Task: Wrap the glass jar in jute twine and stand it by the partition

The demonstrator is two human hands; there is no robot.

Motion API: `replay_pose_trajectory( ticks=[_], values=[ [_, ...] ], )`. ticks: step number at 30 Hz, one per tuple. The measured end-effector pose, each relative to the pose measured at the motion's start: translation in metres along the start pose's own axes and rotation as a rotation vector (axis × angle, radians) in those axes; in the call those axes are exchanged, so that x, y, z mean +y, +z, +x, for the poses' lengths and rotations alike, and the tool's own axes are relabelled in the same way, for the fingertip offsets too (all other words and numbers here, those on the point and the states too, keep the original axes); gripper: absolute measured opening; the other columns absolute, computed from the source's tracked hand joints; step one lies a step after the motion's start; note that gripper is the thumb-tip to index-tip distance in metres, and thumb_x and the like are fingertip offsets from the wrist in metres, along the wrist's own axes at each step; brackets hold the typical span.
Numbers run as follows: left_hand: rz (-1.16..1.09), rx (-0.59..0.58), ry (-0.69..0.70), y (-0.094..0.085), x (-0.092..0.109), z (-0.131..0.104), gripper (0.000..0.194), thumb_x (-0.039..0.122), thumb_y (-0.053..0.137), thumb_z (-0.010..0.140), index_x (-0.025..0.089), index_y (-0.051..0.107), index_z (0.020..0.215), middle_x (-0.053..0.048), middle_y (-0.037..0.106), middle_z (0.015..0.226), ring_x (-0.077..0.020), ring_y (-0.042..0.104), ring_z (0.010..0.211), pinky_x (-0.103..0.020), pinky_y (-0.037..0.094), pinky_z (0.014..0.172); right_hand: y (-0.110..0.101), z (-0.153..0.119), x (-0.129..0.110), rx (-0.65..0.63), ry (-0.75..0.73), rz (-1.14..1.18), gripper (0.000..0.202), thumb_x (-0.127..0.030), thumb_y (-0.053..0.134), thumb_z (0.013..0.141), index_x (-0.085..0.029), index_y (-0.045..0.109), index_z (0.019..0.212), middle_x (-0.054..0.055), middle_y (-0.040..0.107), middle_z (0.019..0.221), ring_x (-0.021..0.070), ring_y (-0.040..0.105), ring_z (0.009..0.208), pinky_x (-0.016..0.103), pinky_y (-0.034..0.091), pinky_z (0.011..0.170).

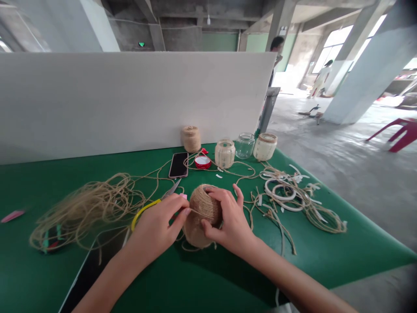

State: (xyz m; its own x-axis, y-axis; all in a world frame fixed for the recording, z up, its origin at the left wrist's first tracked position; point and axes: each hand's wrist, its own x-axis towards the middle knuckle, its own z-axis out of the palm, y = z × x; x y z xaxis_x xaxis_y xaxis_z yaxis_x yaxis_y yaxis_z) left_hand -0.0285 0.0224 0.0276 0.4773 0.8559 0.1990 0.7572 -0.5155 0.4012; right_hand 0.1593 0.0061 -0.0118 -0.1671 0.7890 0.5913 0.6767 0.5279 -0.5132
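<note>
A round jar (202, 209) wound with brown jute twine stands in front of me, its mouth tilted up. My right hand (230, 217) grips it, fingers over the rim and thumb on the side. At the left of the jar, my left hand (160, 221) pinches a strand of twine (196, 212) that runs tight onto the winding. Under and behind that hand lie scissors (173, 188), partly hidden, and a yellow curved strip (143, 211). A large loose heap of twine (94, 204) spreads to the left, blurred in places.
Behind are a phone (179, 165), a red tape roll (202, 162), a wrapped jar (191, 139), a clear glass jar (245, 145) and two partly covered jars (224, 153). Twine scraps and white rings (284, 190) lie right. A white panel (130, 104) closes the green table's (241, 274) back.
</note>
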Motion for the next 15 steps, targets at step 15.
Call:
replay_pose_trajectory(
  ticks=[15],
  values=[
    [-0.166, -0.064, -0.061, -0.004, -0.004, 0.012, 0.021, 0.033, 0.043, 0.084, 0.021, 0.057, 0.075, 0.001, 0.059, 0.073, -0.0153, 0.053, 0.070, -0.024, 0.039, 0.059, -0.001, 0.000, 0.000, -0.024, -0.022, 0.023, 0.044, -0.028, 0.058, 0.065, -0.022, 0.041, 0.106, 0.007, 0.058, 0.111, 0.0250, 0.051, 0.108, 0.052, 0.003, 0.106]
  ],
)
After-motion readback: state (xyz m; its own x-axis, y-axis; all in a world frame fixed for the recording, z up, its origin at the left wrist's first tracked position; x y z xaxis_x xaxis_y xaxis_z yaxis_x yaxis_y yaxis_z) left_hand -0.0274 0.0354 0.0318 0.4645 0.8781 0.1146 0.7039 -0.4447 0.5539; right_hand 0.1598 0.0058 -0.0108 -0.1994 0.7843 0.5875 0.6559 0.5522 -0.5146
